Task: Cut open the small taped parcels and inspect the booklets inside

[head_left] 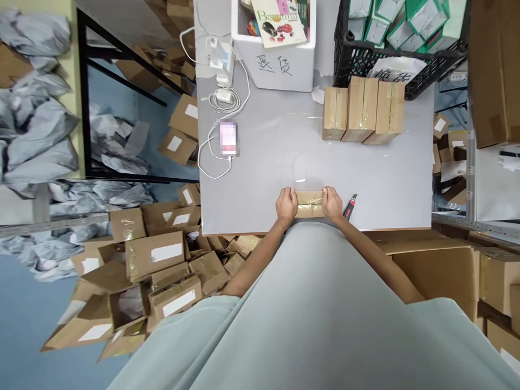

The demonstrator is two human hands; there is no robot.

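Near the front edge of the grey table (260,141) lies a small taped cardboard box (310,205), a seam running across its top. My left hand (286,204) is closed around the box's left end. At the opposite end my right hand (332,203) grips it the same way, fingers curled. A red and black box cutter (350,206) rests just to the right of my right hand, apart from it. The box's underside is hidden from me.
Three taped cartons (362,111) stand toward the back right, before a black crate (345,62) of green-and-white packs. A white bin (276,67) holds booklets. On the left, a phone (228,139) lies with cables by a power strip (225,65). Opened boxes (162,254) are piled at floor level.
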